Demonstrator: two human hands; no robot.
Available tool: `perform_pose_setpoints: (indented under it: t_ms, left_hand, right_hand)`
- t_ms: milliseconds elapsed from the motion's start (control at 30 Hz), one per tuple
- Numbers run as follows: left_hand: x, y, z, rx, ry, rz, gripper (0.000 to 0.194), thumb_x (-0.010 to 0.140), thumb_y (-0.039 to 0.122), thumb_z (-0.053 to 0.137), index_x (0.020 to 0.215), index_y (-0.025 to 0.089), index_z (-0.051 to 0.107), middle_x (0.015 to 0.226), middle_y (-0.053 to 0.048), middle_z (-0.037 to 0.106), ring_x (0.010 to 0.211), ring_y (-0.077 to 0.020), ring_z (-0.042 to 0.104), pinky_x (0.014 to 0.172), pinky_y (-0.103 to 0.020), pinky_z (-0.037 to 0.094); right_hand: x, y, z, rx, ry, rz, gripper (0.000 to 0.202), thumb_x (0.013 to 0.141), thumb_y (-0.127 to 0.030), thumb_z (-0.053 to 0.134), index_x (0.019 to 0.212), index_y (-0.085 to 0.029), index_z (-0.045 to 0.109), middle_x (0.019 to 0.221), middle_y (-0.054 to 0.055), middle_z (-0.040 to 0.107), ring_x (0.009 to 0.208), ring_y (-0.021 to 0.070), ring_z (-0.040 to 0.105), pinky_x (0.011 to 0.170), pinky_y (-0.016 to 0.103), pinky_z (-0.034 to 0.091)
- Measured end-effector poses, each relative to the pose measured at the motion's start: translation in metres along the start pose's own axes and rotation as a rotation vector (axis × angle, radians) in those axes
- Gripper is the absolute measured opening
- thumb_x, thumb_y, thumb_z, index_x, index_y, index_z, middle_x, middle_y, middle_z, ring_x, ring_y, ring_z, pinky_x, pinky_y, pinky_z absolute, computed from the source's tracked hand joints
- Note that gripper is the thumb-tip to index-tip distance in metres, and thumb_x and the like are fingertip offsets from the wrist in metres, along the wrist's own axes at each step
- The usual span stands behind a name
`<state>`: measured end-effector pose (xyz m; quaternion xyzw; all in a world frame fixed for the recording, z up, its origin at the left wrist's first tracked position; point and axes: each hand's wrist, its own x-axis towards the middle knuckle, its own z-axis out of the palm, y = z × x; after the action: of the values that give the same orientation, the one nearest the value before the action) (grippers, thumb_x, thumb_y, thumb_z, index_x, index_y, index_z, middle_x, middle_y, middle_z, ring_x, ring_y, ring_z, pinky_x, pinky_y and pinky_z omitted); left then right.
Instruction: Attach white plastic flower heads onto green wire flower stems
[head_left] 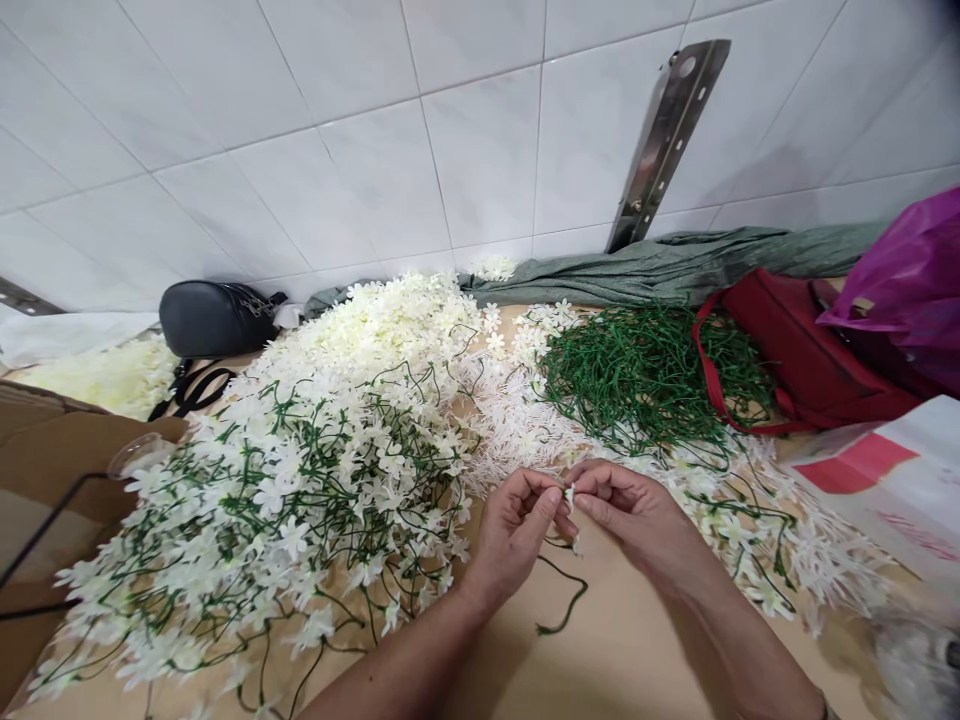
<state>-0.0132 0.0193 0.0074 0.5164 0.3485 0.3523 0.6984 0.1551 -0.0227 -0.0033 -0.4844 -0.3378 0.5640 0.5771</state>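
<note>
In the head view, my left hand and my right hand meet above the table. Thumbs and fingers of both pinch a small white artificial flower, partly hidden by the fingertips. Below them curves a green stem, its upper end lost behind my left fingers. Left of my hands spreads a big heap of white artificial flowers on green stems. Just beyond my fingertips lies a pile of thin white strands.
Loose white blossoms are heaped at the back. Green stems lie back right, by a red bag and a purple plastic bag. A black bag and a cardboard box stand left. A tiled wall rises behind.
</note>
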Motion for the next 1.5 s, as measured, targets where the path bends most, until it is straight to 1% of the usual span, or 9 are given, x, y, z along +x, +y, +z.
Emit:
perform_pose_setpoints:
  t_ms: [167,500,733,1067,1167,1233,1300,1400,1500]
  left_hand:
    - [0.000,0.002,-0.001,-0.004,-0.004,-0.008,0.047,0.092,0.059,0.075,0.092,0.014,0.062,0.071,-0.001,0.069,0.064,-0.0113,0.068,0.069,-0.024,0.056]
    - [-0.003,-0.007,0.000,0.046,-0.010,0.006,0.046,0.094,0.060,0.071,0.090,0.015,0.061,0.071,-0.002,0.068,0.061,-0.0114,0.067,0.060,-0.023,0.055]
    - [-0.005,-0.006,0.000,0.097,-0.009,-0.003,0.048,0.093,0.062,0.070,0.087,0.016,0.061,0.068,-0.001,0.066,0.058,-0.0110,0.065,0.057,-0.022,0.053]
    - [-0.005,-0.009,0.001,0.147,0.017,0.073,0.044,0.099,0.059,0.063,0.091,0.016,0.059,0.070,-0.002,0.068,0.059,-0.0110,0.063,0.059,-0.023,0.054]
    - [-0.004,-0.004,0.000,0.085,0.125,0.193,0.039,0.100,0.055,0.065,0.097,0.017,0.061,0.071,0.000,0.067,0.061,-0.0111,0.064,0.062,-0.024,0.055]
    - [-0.002,0.001,-0.001,0.105,0.276,0.355,0.035,0.101,0.052,0.065,0.099,0.017,0.062,0.070,0.002,0.064,0.066,-0.0101,0.064,0.070,-0.024,0.056]
    - [0.002,0.005,-0.002,0.111,0.365,0.482,0.034,0.100,0.053,0.067,0.104,0.019,0.064,0.074,0.002,0.064,0.065,-0.0088,0.062,0.069,-0.023,0.054]
    - [0.010,0.004,-0.004,0.048,0.411,0.536,0.035,0.100,0.054,0.066,0.114,0.022,0.064,0.090,0.000,0.066,0.062,-0.0070,0.059,0.061,-0.021,0.052]
    - [0.014,0.001,-0.003,0.012,0.417,0.552,0.032,0.102,0.053,0.065,0.118,0.024,0.063,0.090,0.001,0.065,0.059,-0.0062,0.056,0.058,-0.021,0.051]
  right_hand:
    - [0.001,-0.001,-0.002,-0.016,0.016,-0.018,0.028,0.068,-0.044,0.095,0.078,-0.024,0.079,0.091,0.005,0.075,0.087,0.0195,0.071,0.082,0.033,0.059]
    - [-0.004,-0.002,0.000,-0.144,0.065,-0.069,0.028,0.077,-0.047,0.089,0.073,-0.023,0.073,0.078,0.003,0.070,0.074,0.0166,0.065,0.070,0.028,0.055]
    - [-0.006,-0.001,-0.002,-0.176,0.026,-0.030,0.034,0.077,-0.054,0.086,0.074,-0.022,0.073,0.075,0.004,0.068,0.070,0.0172,0.063,0.066,0.029,0.053]
    - [0.000,0.005,0.005,-0.111,0.079,-0.034,0.041,0.070,-0.058,0.090,0.080,-0.023,0.073,0.069,0.001,0.066,0.066,0.0158,0.059,0.063,0.029,0.051]
    - [-0.002,-0.003,0.001,-0.147,0.171,-0.048,0.042,0.070,-0.057,0.091,0.089,-0.023,0.075,0.082,0.003,0.073,0.073,0.0168,0.062,0.070,0.031,0.052]
    - [-0.007,-0.010,-0.006,-0.179,0.228,-0.078,0.037,0.077,-0.056,0.087,0.093,-0.025,0.075,0.087,0.004,0.075,0.077,0.0174,0.063,0.073,0.032,0.051]
    - [-0.012,-0.018,-0.014,-0.180,0.224,-0.153,0.030,0.083,-0.053,0.084,0.095,-0.027,0.075,0.087,0.002,0.074,0.083,0.0186,0.066,0.080,0.034,0.052]
    - [-0.014,-0.027,-0.020,-0.175,0.224,-0.236,0.026,0.086,-0.050,0.081,0.094,-0.027,0.075,0.084,0.001,0.072,0.082,0.0187,0.065,0.083,0.035,0.052]
    - [-0.015,-0.030,-0.019,-0.246,0.172,-0.187,0.028,0.083,-0.051,0.082,0.087,-0.026,0.073,0.077,-0.001,0.070,0.075,0.0165,0.062,0.075,0.032,0.050]
